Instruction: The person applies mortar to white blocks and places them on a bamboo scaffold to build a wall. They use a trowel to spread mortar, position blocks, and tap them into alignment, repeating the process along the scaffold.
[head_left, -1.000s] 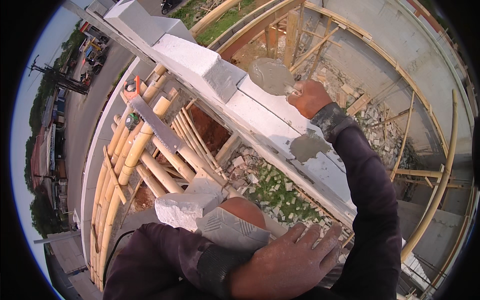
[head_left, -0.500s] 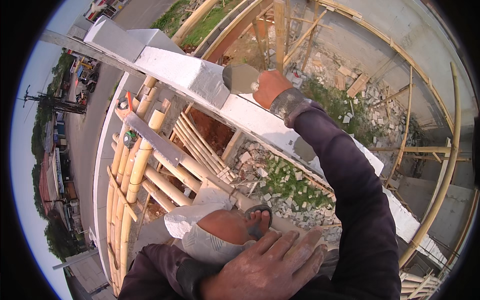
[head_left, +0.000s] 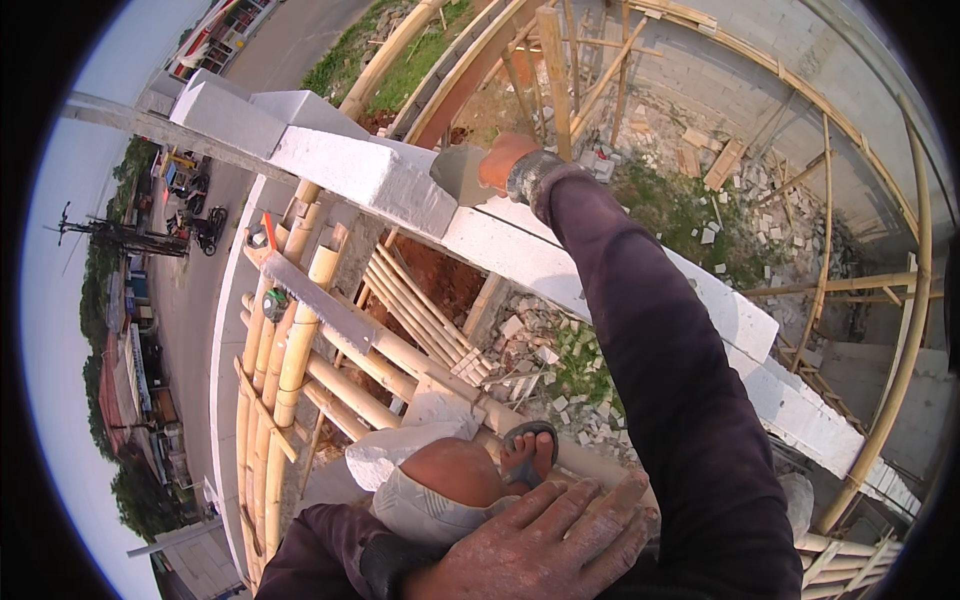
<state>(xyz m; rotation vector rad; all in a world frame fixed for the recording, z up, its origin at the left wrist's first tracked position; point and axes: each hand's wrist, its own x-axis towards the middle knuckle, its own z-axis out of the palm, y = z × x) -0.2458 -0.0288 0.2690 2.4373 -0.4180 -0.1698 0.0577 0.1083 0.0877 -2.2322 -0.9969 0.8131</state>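
My right hand [head_left: 507, 165] is closed round the handle of a trowel [head_left: 458, 178], mostly hidden in the fist. Its broad grey blade stands against the end face of a raised white block [head_left: 370, 185]. Just below my right forearm runs the top of the white block wall [head_left: 540, 262]. Down at the lower edge, my left hand [head_left: 545, 540] lies flat near my bent knee [head_left: 455, 470], fingers stretched out and nothing in them.
Bamboo poles [head_left: 290, 385] form a platform on the left. A handsaw [head_left: 315, 298] and a small tape measure [head_left: 275, 304] lie on them. My sandalled foot [head_left: 528, 452] rests on a pole. Rubble [head_left: 590, 415] lies below, and an upright bamboo pole [head_left: 915, 300] stands at right.
My right hand and the trowel have shifted slightly left, the blade still by the block's end. The grey patch on the wall top is now out of sight. My left hand stays put.
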